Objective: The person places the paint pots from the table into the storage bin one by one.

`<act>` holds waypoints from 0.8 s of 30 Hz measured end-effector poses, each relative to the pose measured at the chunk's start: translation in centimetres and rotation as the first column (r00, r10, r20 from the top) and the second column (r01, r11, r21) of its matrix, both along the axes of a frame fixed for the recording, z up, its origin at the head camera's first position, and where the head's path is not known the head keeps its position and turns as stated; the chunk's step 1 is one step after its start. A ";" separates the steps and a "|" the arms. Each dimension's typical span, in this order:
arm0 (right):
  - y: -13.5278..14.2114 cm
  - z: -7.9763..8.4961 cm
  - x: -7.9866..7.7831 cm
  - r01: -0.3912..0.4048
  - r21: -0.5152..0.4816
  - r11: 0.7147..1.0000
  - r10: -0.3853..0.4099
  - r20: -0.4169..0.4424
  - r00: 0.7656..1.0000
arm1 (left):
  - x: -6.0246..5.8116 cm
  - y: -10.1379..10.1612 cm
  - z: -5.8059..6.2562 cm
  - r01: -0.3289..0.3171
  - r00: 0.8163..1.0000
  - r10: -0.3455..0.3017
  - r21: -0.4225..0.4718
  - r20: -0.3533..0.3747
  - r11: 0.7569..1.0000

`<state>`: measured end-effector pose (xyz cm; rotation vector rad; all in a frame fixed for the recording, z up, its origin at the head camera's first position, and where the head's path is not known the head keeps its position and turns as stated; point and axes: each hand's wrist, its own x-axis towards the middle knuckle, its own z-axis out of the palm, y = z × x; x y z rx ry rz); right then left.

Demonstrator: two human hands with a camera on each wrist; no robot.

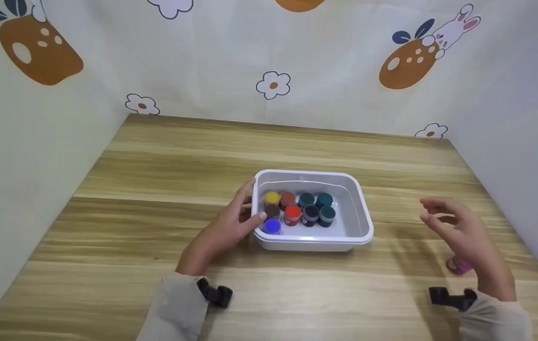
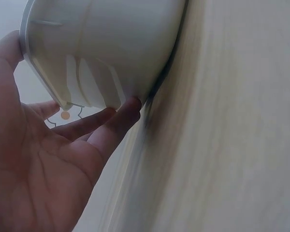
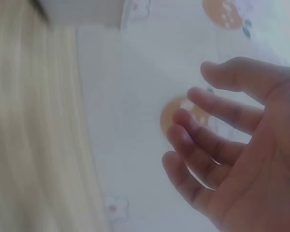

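Note:
A white plastic tub (image 1: 352,208) stands on the table with several small paint jars inside, grouped toward its left. Among them are a yellow jar (image 1: 272,198), a red-orange jar (image 1: 292,214) and a blue jar (image 1: 272,226). My left hand (image 1: 224,227) holds the tub's left side, thumb at the rim and fingers against the outer wall (image 2: 121,53). Off to the right of the tub, my right hand (image 1: 463,232) is raised over the table, fingers loosely bent and nothing in them. A pink jar (image 1: 460,265) lies below that hand, partly hidden by it.
The wood-grain table (image 1: 155,161) is bounded by a pale cloth backdrop (image 1: 212,61) printed with flowers, oranges and rabbits, at the back and both sides. Black straps with mounts (image 1: 217,293) sit at both sleeve cuffs.

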<state>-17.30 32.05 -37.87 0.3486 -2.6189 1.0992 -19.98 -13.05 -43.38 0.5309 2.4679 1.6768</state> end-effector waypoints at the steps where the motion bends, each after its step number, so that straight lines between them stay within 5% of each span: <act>1: 0.9 -0.4 0.4 0.020 -0.004 1.000 -0.020 0.021 1.000 | 0.0 0.0 0.0 -0.003 1.000 0.003 0.001 0.004 1.000; 8: 5.9 -2.6 2.8 0.129 0.064 0.990 -0.139 0.208 0.968 | 0.1 0.0 0.1 -0.019 0.999 0.020 -0.024 0.029 1.000; 14: 7.6 -3.5 4.0 0.108 0.049 0.993 -0.118 0.290 0.950 | 0.2 -0.1 0.2 -0.021 1.000 0.021 -0.031 0.009 0.999; 20: 8.4 -3.9 4.6 0.098 0.139 0.985 -0.141 0.339 0.930 | 0.1 0.1 0.2 -0.019 0.999 0.020 -0.028 0.039 0.999; 24: 8.7 -4.3 4.9 0.095 0.159 0.983 -0.141 0.307 0.941 | 0.0 0.1 0.1 -0.021 0.999 0.022 -0.028 0.035 0.999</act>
